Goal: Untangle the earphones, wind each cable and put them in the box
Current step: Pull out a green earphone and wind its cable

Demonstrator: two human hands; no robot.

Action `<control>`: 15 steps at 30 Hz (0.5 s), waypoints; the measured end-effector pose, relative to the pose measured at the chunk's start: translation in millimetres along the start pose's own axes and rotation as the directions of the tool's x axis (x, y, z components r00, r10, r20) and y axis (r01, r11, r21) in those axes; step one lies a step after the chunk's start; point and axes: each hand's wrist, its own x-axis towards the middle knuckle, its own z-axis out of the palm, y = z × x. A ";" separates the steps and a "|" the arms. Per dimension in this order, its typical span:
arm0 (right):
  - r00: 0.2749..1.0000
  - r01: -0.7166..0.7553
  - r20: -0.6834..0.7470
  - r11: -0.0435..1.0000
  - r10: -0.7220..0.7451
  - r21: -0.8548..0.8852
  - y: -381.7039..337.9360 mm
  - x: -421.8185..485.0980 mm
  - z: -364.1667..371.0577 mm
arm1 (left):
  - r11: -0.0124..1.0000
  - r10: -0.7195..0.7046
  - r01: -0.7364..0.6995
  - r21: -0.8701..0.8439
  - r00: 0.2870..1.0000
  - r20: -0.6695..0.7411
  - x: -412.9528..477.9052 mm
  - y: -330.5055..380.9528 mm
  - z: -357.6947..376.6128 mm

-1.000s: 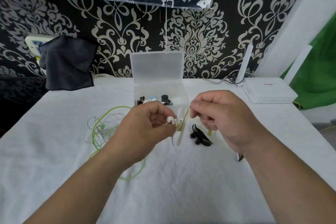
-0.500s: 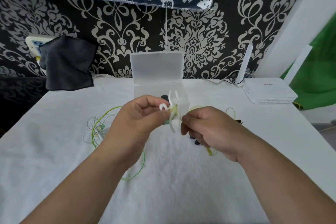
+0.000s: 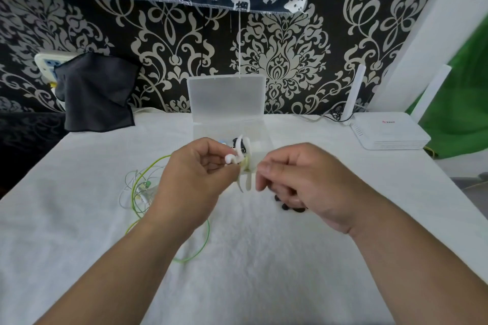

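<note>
The white earphones (image 3: 244, 163) sit between the hands: the left hand (image 3: 195, 182) pinches the wound bundle, and the right hand (image 3: 303, 182) pinches its loose cable. Likely light, limp and springy — grip across the coils.

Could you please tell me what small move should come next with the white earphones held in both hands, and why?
Probably one last turn of the loose end round the bundle. The left hand pinches the white earphones with loops already gathered, the right hand seems to pinch the cable beside them, and the open box waits just behind.
</note>
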 end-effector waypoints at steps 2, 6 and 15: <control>0.993 0.035 -0.113 0.999 -0.034 0.012 -1.4 0.4 -3.4 | 0.994 0.044 -0.050 0.094 0.997 0.059 -1.0 0.3 0.2; 0.960 0.032 -0.268 0.984 -0.079 -0.174 -0.3 0.5 -7.7 | 0.962 0.080 -0.133 0.240 0.972 0.221 -5.3 2.8 2.5; 0.903 -0.030 -0.415 0.945 -0.114 -0.325 3.7 4.3 -13.3 | 1.000 -0.008 0.006 0.005 0.917 0.400 -9.1 8.5 2.1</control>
